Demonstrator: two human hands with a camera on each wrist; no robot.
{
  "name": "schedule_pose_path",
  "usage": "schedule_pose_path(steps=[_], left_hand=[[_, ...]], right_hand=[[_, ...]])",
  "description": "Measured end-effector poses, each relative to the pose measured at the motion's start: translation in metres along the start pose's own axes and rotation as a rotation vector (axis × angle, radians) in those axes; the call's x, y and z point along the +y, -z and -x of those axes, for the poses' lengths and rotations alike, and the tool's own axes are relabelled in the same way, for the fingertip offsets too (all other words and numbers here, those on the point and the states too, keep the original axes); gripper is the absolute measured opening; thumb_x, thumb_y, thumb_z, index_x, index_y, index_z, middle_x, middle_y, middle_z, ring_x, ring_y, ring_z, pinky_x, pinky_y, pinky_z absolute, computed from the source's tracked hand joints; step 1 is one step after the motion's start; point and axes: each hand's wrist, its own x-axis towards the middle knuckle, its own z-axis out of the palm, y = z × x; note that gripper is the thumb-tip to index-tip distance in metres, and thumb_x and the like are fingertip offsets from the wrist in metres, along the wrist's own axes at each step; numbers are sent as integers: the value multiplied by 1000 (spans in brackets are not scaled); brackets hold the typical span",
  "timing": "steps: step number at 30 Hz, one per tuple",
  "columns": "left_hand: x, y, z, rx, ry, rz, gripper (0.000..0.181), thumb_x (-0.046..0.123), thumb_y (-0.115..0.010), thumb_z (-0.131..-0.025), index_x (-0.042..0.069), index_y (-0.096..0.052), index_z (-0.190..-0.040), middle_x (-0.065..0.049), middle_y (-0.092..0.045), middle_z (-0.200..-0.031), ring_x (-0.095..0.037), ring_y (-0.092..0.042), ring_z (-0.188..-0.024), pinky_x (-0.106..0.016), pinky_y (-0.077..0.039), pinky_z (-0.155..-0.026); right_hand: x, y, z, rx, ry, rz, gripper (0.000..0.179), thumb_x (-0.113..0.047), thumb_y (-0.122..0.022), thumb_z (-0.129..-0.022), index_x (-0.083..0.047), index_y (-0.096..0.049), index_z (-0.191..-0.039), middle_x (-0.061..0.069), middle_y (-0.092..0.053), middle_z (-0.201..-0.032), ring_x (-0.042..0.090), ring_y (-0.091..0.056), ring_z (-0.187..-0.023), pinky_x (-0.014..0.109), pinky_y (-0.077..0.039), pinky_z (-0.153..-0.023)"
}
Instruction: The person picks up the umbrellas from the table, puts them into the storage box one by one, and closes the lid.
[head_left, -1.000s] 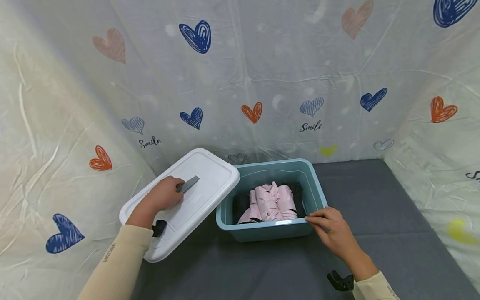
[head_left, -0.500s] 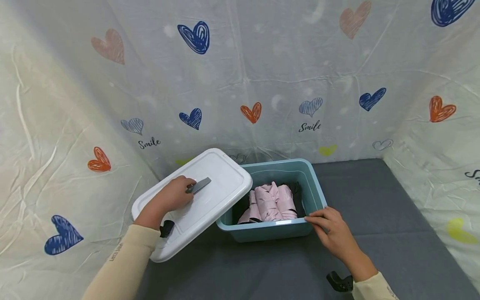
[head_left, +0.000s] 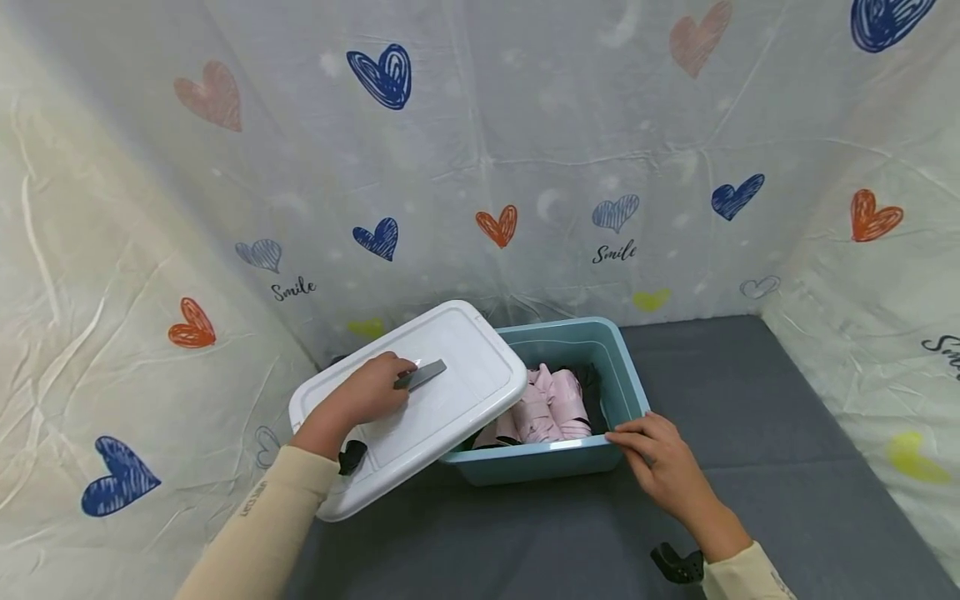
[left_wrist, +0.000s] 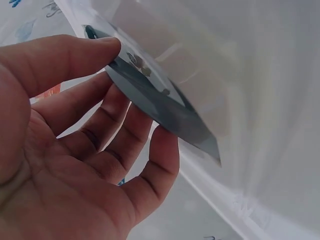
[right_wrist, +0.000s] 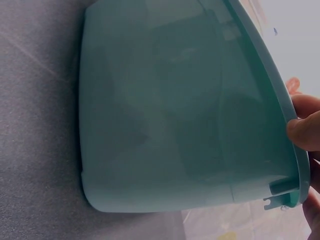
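Observation:
My left hand (head_left: 375,387) holds a white lid (head_left: 468,346) by its grey handle (head_left: 428,374). In the left wrist view, the thumb lies on one side of the handle (left_wrist: 185,125) and the fingertips on the other. Tilted, the lid covers the left part of a blue-green storage box (head_left: 540,471). Inside the box lie pink rolled fabric bundles (head_left: 536,417) beside something black (head_left: 591,383). At the box's front right corner, my right hand (head_left: 663,458) pinches the rim; the right wrist view shows its thumb on the rim (right_wrist: 303,170).
The box stands on a dark grey cloth surface (head_left: 720,392). Behind and at both sides hangs a pale curtain (head_left: 555,100) printed with hearts. A black strap piece (head_left: 677,563) sits at the right wrist.
My left hand has carried the lid to the right, so it now hides more of the box and part of the pink bundles. The right hand keeps its hold on the rim.

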Motion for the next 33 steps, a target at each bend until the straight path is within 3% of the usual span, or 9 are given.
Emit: schedule_pose_path(steps=[17,26,29,33], left_hand=[[24,-10,-12,-60,-64,9,44,7,-58,-86,2,-60,-129,-12,-59,-113,-22,-56,-98,-43,-45,-90],[31,-14,-19,-70,-93,-2,43,8,-58,-87,3,-60,-130,-11,-59,-114,-21,-55,-98,-41,-45,-89],[34,-15,-19,-80,-103,-7,43,8,-57,-88,3,-59,-131,-12,-59,-115,-21,-56,-100,-42,-45,-90],[39,-15,-21,-90,-116,-5,43,7,-57,-88,3,-59,-131,-12,-59,-116,-21,-56,-101,-41,-45,-91]], right_hand=[[1,0,-1,34,15,-28,35,8,-76,-70,-13,-76,-98,-1,-67,-98,24,-61,-98,52,-39,-97],[3,-4,2,59,30,-53,36,9,-74,-70,-13,-76,-99,2,-68,-98,23,-61,-97,36,-32,-111],[3,-5,4,57,20,-71,32,6,-71,-75,-12,-76,-100,4,-68,-100,23,-60,-98,35,-29,-113],[4,-9,7,82,25,-75,16,-15,-62,-93,-11,-76,-100,6,-67,-100,25,-59,-97,32,-27,-115]])
